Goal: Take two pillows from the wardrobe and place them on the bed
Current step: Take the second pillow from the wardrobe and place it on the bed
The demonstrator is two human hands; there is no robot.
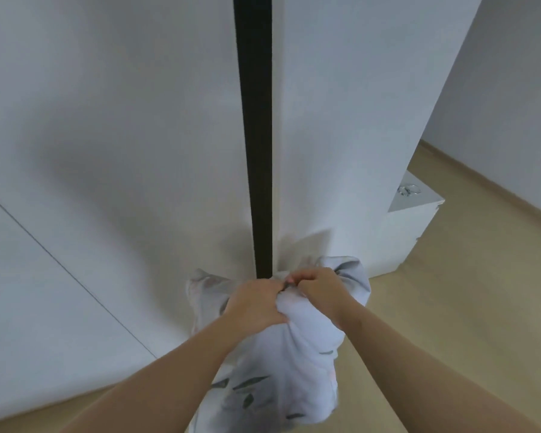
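Observation:
A white pillow [294,364] with grey leaf marks hangs bunched in front of me, low in the middle of the view. My left hand [253,304] is clenched on its upper fabric. Right beside it, my right hand [316,287] pinches the same gathered top; the two hands almost touch. Behind them stands the white wardrobe [122,135], its doors nearly shut with a narrow dark gap [256,135] running straight up. Only one pillow shows. The bed is out of view.
A low white cabinet [409,220] with small shiny objects [409,190] on top stands to the right of the wardrobe. Light wooden floor [466,307] spreads to the right and below. A white wall [512,104] closes the far right.

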